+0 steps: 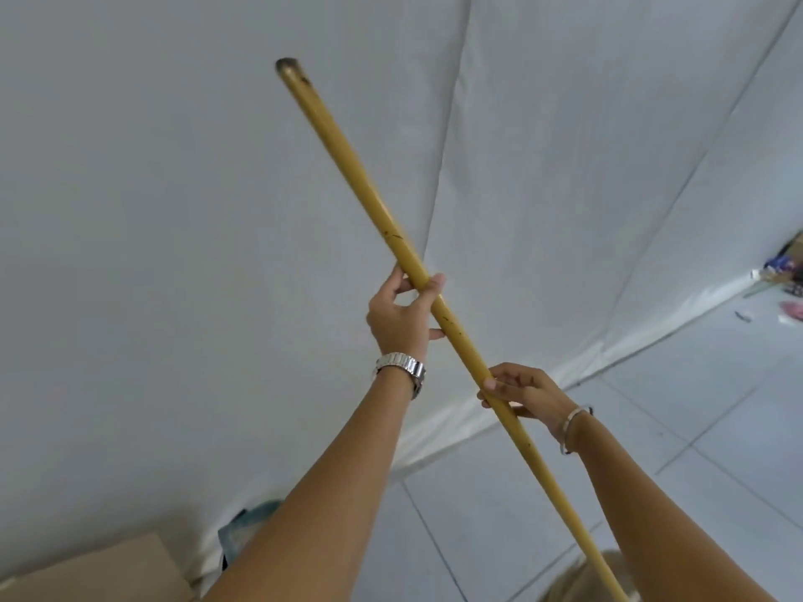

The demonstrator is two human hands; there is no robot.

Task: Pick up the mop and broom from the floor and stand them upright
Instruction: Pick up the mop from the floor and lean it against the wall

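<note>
A yellow wooden handle (391, 236) is held tilted in front of the white sheet (174, 210), the left hand (402, 315) loosely curled around it higher up and the right hand (525, 391) closed on it lower down. Its pale head (608, 575), mop or broom, is barely seen near the floor (652, 427). The raising step appears under way; next, the handle would need to be brought vertical and leaned against a support.

One head cam, wide-angle, looks fwd & slightly down along both forearms, close to the hands; faces a white sheet backdrop (174, 210), tiled floor (717, 427) at lower right. No 2nd view.
</note>
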